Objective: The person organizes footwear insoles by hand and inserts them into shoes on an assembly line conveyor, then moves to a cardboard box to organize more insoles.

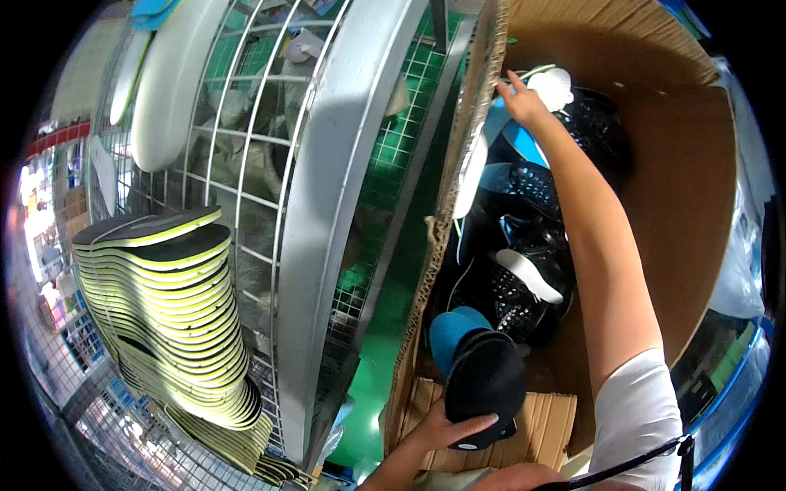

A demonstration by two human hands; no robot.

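Observation:
My left hand (446, 427) is closed round black insoles (489, 378), its thumb lying across the top one. A blue insole (455, 334) sticks out just beyond them. Deep in the cardboard box, my right hand (524, 102) has its fingers apart by the left wall, close to a white insole piece (552, 88) and a bright blue insole (524, 142). Under and beside my right forearm lie black perforated insoles (530, 186). A black piece with a white curved part (529, 275) rests nearer to me. What the right fingertips touch is unclear.
The tall cardboard box (684, 176) surrounds both hands. At left stands a white wire rack (246, 176) with a grey metal post (323, 229). A stack of black and yellow-green insoles (176, 327) hangs there, below white insoles (176, 90). Green floor (385, 352) shows between.

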